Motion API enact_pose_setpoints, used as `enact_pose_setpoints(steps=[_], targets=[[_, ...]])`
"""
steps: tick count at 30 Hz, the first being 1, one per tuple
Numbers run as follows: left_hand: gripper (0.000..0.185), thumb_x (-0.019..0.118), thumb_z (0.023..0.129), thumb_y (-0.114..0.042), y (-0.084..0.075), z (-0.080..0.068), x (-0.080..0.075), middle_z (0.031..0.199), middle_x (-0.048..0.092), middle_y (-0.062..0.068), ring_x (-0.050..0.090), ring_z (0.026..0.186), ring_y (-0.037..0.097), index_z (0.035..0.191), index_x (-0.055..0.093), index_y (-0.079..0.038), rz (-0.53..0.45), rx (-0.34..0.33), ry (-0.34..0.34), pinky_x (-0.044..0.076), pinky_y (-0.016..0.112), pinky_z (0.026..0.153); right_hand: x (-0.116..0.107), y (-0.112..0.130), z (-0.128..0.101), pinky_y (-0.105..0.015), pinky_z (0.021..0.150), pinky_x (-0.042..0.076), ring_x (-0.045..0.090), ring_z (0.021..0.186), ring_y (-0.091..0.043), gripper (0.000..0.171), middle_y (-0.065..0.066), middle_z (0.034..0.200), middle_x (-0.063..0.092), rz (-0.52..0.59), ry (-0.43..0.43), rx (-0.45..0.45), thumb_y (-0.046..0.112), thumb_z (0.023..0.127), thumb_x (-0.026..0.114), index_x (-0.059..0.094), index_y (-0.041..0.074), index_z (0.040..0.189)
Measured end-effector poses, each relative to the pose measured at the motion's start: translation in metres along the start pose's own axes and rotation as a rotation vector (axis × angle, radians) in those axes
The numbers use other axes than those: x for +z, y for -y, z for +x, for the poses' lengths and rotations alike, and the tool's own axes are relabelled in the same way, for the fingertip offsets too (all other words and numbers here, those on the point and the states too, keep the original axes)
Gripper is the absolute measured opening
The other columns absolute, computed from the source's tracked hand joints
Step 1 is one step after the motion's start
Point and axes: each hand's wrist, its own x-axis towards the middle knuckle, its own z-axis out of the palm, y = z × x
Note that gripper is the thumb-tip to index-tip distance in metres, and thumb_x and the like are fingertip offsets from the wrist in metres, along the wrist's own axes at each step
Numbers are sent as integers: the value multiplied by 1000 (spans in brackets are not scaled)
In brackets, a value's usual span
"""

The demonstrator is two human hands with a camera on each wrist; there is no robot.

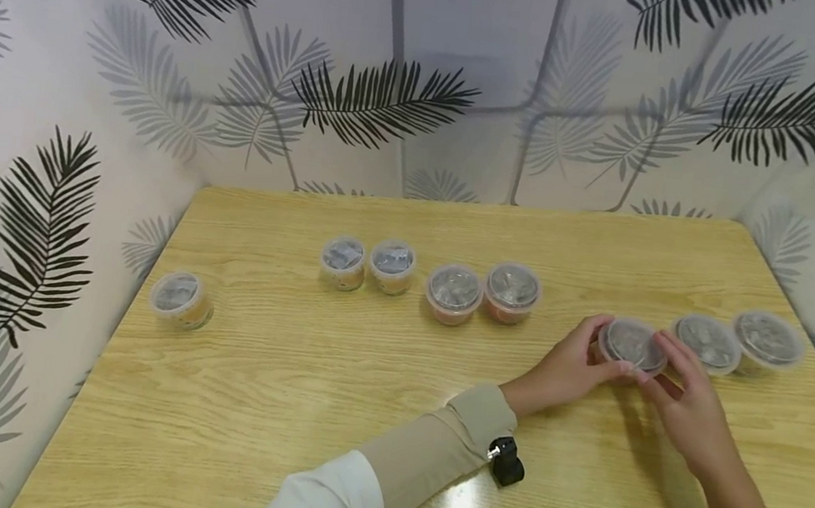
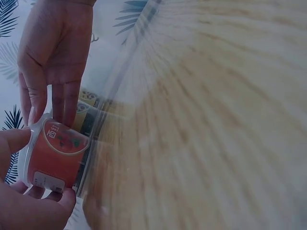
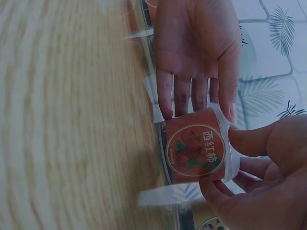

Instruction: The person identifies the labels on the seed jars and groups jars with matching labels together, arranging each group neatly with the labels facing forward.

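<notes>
Both hands meet on one small red cup (image 1: 633, 345), which stands on the tabletop (image 1: 331, 396) toward its right side, just beside two similar cups (image 1: 737, 343). The left hand (image 1: 566, 371) has its grip around the cup from the near-left side, thumb and fingers curled on the wall, and the right hand (image 1: 688, 407) touches it from the other side with rather straight fingers laid on the wall and rim. The cup looks like thin clear plastic with a foil or film lid, so I judge it light, a little slippery, and easy to dent if squeezed; the safest hold is on the side wall under the rim, not on the lid. What is inside the cup cannot be seen. In the wrist views the tabletop is strongly blurred, and the label text is too small to read well. Five more cups (image 1: 452, 293) stand further left, well apart.
</notes>
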Motion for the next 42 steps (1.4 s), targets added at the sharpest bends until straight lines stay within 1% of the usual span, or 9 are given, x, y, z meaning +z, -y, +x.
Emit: enact_pose_setpoints(steps=[5, 9, 13, 17, 21, 26, 30, 33, 42], targets=[[66, 61, 91, -28, -1, 2, 0, 140, 38, -5, 40, 120, 1, 145, 25, -15, 42, -6, 8, 39, 18, 94, -1, -3, 2, -6, 89, 36, 26, 130, -11, 55, -28, 144, 21, -7, -5, 18, 2, 93, 54, 29, -8, 141], [66, 59, 92, -30, -3, 3, 1, 142, 36, -4, 35, 124, 2, 145, 23, -16, 72, -12, 15, 34, 19, 98, -3, -5, 3, -7, 90, 37, 24, 131, -12, 56, -26, 145, 20, -10, 0, 31, 4, 94, 54, 28, -6, 142], [65, 57, 93, -28, -3, 4, 2, 143, 34, -1, 32, 126, 3, 146, 21, -13, 46, -11, 28, 31, 19, 101, -3, -6, 2, -8, 90, 37, 23, 132, -10, 56, -25, 146, 20, -10, -2, 31, 6, 94, 54, 28, -5, 143], [66, 56, 94, -25, -5, 4, 3, 143, 34, 2, 33, 126, 4, 146, 20, -10, 22, 2, 39, 31, 18, 101, -2, -6, 1, -9, 91, 36, 23, 132, -10, 57, -24, 147, 20, -8, -10, 31, 7, 94, 54, 27, -3, 143], [66, 57, 94, -25, -6, 5, 4, 143, 34, 3, 33, 126, 4, 146, 20, -9, 36, 2, 33, 31, 17, 100, -1, -6, 1, -10, 93, 36, 24, 133, -14, 57, -23, 148, 18, -11, -19, 33, 6, 94, 53, 26, -2, 144], [66, 56, 94, -24, -4, 8, 5, 144, 33, 3, 32, 126, 4, 146, 19, -9, 30, -4, 37, 30, 17, 101, -1, -8, 2, -11, 94, 34, 22, 134, -23, 57, -23, 149, 15, -30, -20, 39, 6, 95, 52, 25, -1, 145], [67, 54, 95, -22, -1, 12, 8, 144, 30, 6, 32, 126, 4, 147, 15, -7, 6, 19, 56, 30, 16, 101, 0, -9, 3, -9, 94, 33, 20, 134, -22, 57, -23, 148, 15, -35, -25, 28, 5, 95, 51, 24, -1, 145], [67, 53, 96, -21, 2, 14, 9, 145, 28, 7, 30, 127, 5, 147, 13, -6, 10, 31, 62, 29, 16, 101, 0, -9, 3, -9, 94, 33, 19, 134, -20, 57, -24, 148, 16, -29, -24, 11, 4, 95, 51, 24, -2, 145], [68, 51, 96, -23, 1, 11, 9, 145, 28, 8, 29, 129, 6, 147, 11, -4, 63, 58, 65, 26, 16, 103, 2, -7, 1, -10, 96, 32, 17, 135, -15, 56, -22, 149, 14, -11, -33, 17, 5, 95, 50, 24, -2, 144]])
